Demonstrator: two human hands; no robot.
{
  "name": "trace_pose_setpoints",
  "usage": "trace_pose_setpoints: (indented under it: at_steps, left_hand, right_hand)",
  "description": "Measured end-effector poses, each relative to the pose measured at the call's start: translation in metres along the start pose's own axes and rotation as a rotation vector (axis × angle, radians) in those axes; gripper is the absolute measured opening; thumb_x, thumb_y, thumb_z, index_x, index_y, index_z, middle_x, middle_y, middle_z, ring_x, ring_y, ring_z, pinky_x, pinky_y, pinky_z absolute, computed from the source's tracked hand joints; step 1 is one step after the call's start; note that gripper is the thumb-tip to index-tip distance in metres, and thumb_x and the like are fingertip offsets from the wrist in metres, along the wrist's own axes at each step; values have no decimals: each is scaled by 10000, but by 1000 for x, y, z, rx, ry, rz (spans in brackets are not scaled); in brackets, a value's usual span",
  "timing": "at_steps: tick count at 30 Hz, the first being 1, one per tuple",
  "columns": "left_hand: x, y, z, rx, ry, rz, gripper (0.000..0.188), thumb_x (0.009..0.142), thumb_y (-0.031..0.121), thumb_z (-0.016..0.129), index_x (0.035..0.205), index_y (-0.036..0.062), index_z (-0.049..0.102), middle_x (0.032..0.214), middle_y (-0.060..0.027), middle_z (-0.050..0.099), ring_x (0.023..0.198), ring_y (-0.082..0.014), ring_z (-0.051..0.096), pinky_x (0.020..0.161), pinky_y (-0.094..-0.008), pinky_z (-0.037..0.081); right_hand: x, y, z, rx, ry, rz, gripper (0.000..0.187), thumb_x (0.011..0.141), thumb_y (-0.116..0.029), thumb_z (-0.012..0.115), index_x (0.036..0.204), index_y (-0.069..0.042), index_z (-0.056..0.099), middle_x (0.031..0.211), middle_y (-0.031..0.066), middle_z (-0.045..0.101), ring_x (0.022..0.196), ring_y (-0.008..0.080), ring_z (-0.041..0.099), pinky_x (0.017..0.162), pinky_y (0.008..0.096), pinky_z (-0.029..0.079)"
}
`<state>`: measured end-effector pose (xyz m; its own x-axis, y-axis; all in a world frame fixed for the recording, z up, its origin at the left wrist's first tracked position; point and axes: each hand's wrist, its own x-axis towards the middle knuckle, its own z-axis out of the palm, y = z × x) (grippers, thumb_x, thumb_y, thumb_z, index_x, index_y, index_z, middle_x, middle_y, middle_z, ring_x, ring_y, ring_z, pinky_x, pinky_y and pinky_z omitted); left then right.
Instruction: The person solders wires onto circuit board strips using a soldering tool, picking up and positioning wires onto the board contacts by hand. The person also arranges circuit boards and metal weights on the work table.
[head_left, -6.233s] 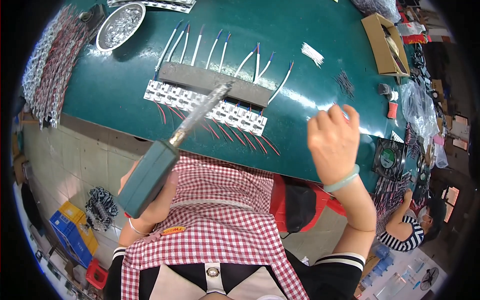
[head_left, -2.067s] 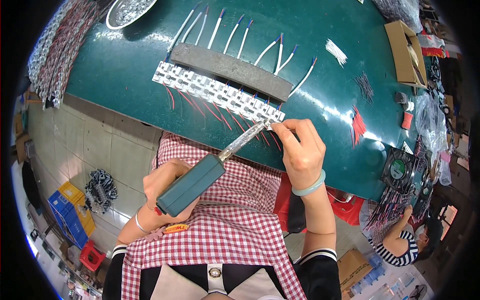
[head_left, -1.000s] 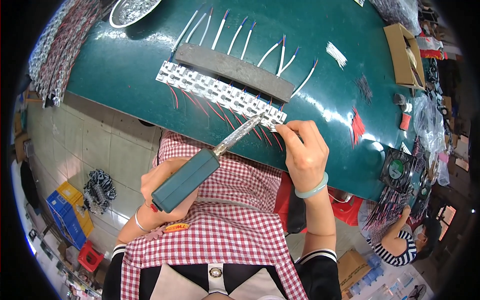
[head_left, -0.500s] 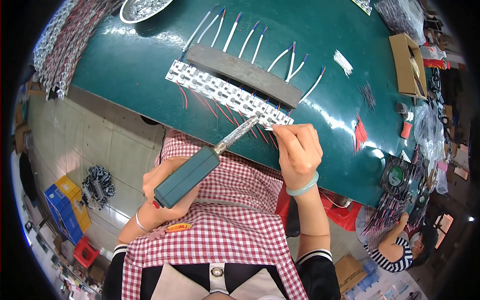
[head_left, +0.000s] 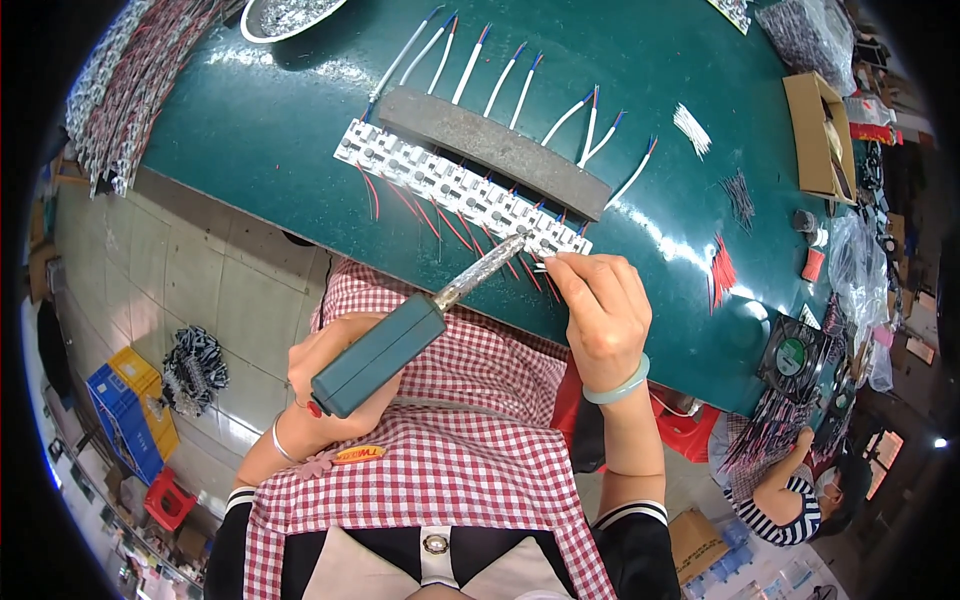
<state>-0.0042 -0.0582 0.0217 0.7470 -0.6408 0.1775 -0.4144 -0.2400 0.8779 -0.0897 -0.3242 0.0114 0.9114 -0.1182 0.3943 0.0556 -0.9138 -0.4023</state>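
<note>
My left hand (head_left: 325, 345) is wrapped round the dark green handle of a soldering iron (head_left: 380, 355). Its metal tip touches a strip of small white circuit boards (head_left: 400, 160) near the strip's right end. Beside that tip, the thumb and index finger of my right hand (head_left: 610, 315) pinch a short white wire (head_left: 541, 267) at the strip's near edge. Several red wires (head_left: 418, 212) hang from that edge. A dark grey bar (head_left: 490, 150) lies along the far side, over white cables (head_left: 471, 65) with blue and red ends.
On the green table (head_left: 620, 60) lie piles of cut white wires (head_left: 691, 130), grey wires (head_left: 738, 198) and red wires (head_left: 721, 268). A metal bowl (head_left: 290, 38) and bundled strips (head_left: 140, 90) are far left. A cardboard box (head_left: 805, 130) stands right; a co-worker (head_left: 785, 495) sits lower right.
The strip, bar and cables appear shifted very slightly right and down in the picture, along with both hands. The iron's tip stays on the strip, and the right hand keeps its pinch.
</note>
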Motion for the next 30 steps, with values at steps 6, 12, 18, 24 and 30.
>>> trace_pose_setpoints:
  at_steps: [6, 12, 18, 24, 30]
  left_hand:
    - [2, 2, -1, 10, -22, 25, 263, 742, -37, 753, 991, -95, 695, 916, -191, 699, 768, -268, 718, 700, -332, 566]
    - [2, 0, 3, 20, -4, 11, 280, 623, -68, 724, 901, -81, 690, 909, -186, 718, 765, -274, 735, 690, -310, 590]
    - [2, -5, 5, 47, -24, 72, 280, 623, -50, 759, 886, -83, 671, 867, -176, 705, 729, -268, 720, 671, -309, 580]
    - [4, -3, 4, 30, -53, 37, 273, 638, -12, 777, 870, -76, 649, 819, -178, 684, 690, -272, 704, 628, -304, 558]
    - [5, -3, 4, 41, -42, 68, 229, 652, 4, 771, 815, -63, 625, 745, -166, 648, 630, -259, 673, 573, -299, 529]
  right_hand:
    - [-1, 9, 9, -16, 71, -50, 290, 665, 31, 700, 951, -10, 725, 890, 80, 692, 798, 251, 628, 672, 340, 508]
    - [-1, 14, 14, 70, 80, -43, 270, 664, 8, 693, 933, -10, 715, 894, 83, 685, 805, 260, 624, 677, 353, 513]
    - [2, 16, 10, 128, 51, -22, 286, 648, 91, 708, 922, 9, 716, 872, 105, 682, 799, 271, 630, 681, 351, 524]
    - [4, 17, 9, 146, 25, -31, 276, 652, 89, 704, 918, 15, 714, 877, 110, 680, 809, 278, 633, 690, 355, 525]
    - [5, 18, 8, 150, 13, -38, 272, 659, 82, 698, 923, 17, 713, 878, 112, 681, 812, 281, 636, 690, 356, 527]
